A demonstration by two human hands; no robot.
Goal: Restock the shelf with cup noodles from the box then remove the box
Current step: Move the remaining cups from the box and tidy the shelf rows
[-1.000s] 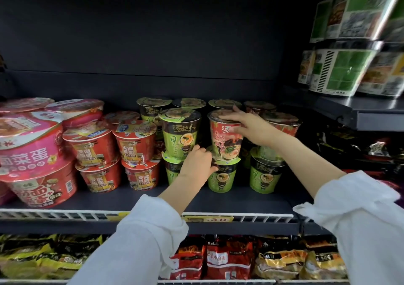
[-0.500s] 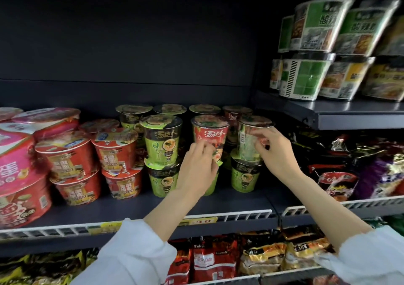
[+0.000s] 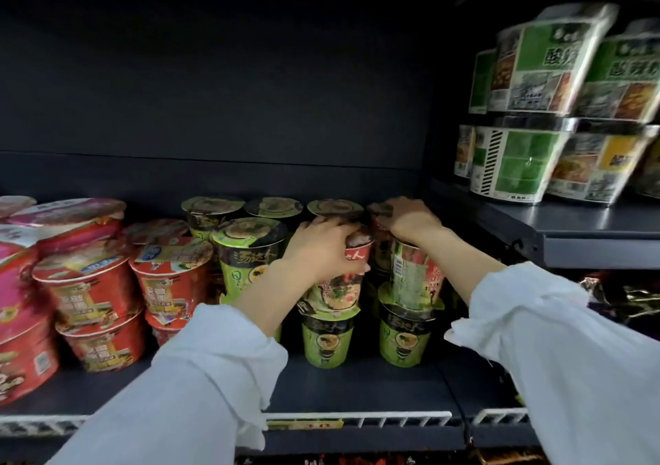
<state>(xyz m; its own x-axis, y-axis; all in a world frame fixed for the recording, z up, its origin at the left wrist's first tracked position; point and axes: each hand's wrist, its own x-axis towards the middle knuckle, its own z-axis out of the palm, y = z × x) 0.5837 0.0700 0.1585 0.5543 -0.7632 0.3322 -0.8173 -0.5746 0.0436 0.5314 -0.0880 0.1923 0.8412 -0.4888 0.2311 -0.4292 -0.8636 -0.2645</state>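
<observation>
Both hands reach into the shelf (image 3: 357, 386). The left hand (image 3: 321, 250) curls its grip around a red cup (image 3: 339, 286) stacked on a green cup (image 3: 326, 339). At its 3 o'clock, the right hand (image 3: 407, 220) clasps the top of a second red cup (image 3: 416, 275), which stands on another green cup (image 3: 403, 336).

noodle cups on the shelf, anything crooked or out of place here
Two red cups sit stacked on green cups. The one under the right hand, the right red cup, leans and sits off centre on its green cup. The left hand grips the other red cup. No spill or damage shows.
</observation>
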